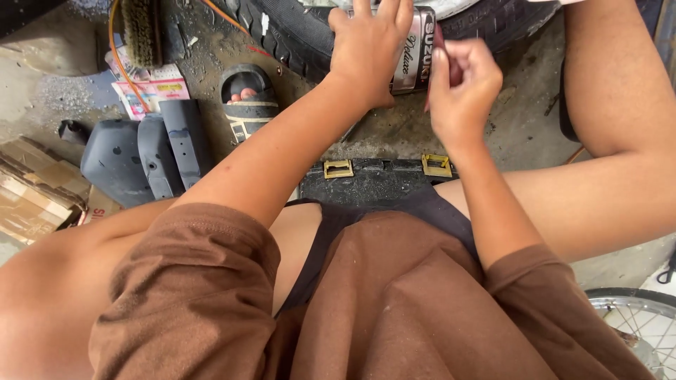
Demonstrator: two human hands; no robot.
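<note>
The left hand [367, 53] lies flat over a chrome cover [415, 51] with a dark printed panel, pressing it against the tyre [296, 32] so it stays put. The right hand [461, 88] is pinched around a thin red tool [438, 42] at the cover's edge. Grey plastic panels [141, 158] lie aside on the floor [394, 130].

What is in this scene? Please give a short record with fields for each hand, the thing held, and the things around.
left hand: left hand lies flat on the metal part
right hand: right hand pinches a thin red thing at the part's right edge; what it is, cannot tell
metal part: shiny, curved, with lettering, beside the tyre
seat: dark case with two brass latches
left side: grey panels, sandal, brush, cardboard
lower right: spoked wheel
</note>
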